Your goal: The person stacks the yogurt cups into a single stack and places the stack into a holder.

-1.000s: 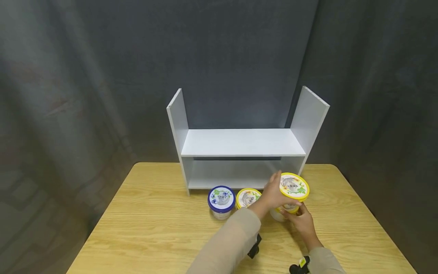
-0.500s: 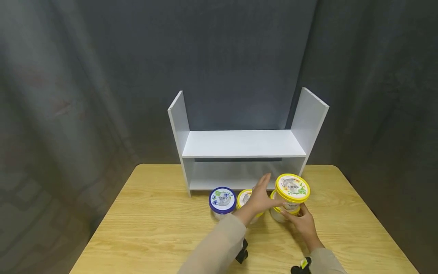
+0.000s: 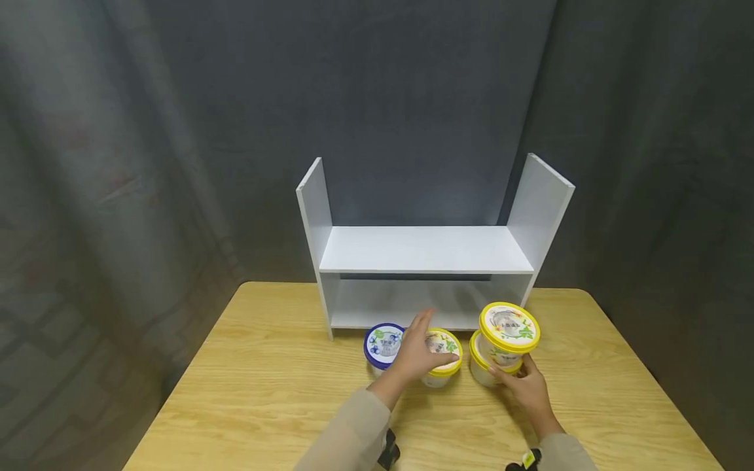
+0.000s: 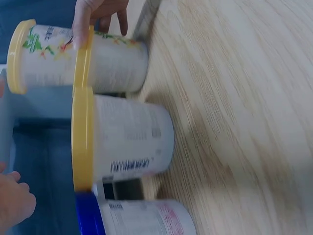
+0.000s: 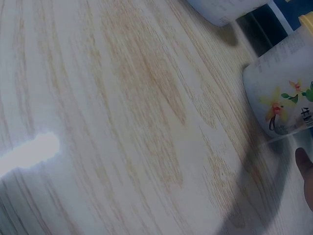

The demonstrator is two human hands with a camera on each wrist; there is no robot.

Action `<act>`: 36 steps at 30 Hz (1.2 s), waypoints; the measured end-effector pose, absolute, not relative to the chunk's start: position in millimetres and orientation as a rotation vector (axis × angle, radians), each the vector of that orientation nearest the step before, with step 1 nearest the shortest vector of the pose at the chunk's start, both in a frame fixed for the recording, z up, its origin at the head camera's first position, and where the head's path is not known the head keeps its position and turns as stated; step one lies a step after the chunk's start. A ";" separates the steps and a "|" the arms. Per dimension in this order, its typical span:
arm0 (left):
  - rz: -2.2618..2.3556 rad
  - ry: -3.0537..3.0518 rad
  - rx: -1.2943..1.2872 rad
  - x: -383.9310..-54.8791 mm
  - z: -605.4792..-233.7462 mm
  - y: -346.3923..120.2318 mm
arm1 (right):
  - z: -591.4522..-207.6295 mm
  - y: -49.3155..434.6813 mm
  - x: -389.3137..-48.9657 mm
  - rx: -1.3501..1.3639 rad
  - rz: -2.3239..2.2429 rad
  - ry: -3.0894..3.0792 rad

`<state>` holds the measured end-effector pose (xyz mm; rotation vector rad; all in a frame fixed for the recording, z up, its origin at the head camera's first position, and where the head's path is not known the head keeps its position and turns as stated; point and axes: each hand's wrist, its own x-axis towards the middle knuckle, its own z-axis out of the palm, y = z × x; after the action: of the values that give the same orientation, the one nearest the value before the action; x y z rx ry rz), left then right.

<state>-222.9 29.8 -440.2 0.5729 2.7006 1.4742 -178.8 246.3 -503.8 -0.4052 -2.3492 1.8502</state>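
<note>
Two yellow-lidded tubs are stacked at the front right of the white shelf: an upper tub (image 3: 509, 325) on a lower tub (image 3: 484, 373). My right hand (image 3: 529, 391) holds the stack near the lower tub's lid, with its thumb at the seam in the left wrist view. A third yellow-lidded tub (image 3: 437, 379) stands to the left, beside a blue-lidded tub (image 3: 383, 343). My left hand (image 3: 415, 356) hovers over these two in the head view, fingers extended and holding nothing. It partly hides both tubs.
A white two-level shelf (image 3: 427, 248) with tall side panels stands behind the tubs on a wooden table (image 3: 265, 392). Dark grey curtains (image 3: 412, 118) hang behind and at both sides. Wrist cameras are strapped below both hands.
My left hand has let go of the upper yellow-lidded tub and moved left, over the third tub. My right hand has stayed at the stack. The head view has shifted slightly.
</note>
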 end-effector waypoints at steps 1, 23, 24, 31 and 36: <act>1.477 2.710 0.568 -222.5 -440.7 26.2 | -503.3 246.5 -178.5 -0.407 1.853 -2.348; 1.390 2.967 0.451 -225.8 -464.3 -43.4 | -504.5 249.4 -179.6 -0.400 1.893 -2.361; 1.375 2.984 0.452 -225.7 -466.6 -45.3 | -504.5 249.5 -179.7 -0.398 1.894 -2.362; 1.363 2.989 0.316 -223.2 -476.6 -51.5 | -505.8 248.5 -179.9 -0.405 1.865 -2.357; 1.393 2.975 0.265 -223.2 -482.2 -54.2 | -505.1 247.8 -179.6 -0.416 1.868 -2.348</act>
<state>-223.2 -54.2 -482.2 0.2646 2.9746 1.3934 -179.6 247.8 -505.1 -0.4165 -2.3480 1.8680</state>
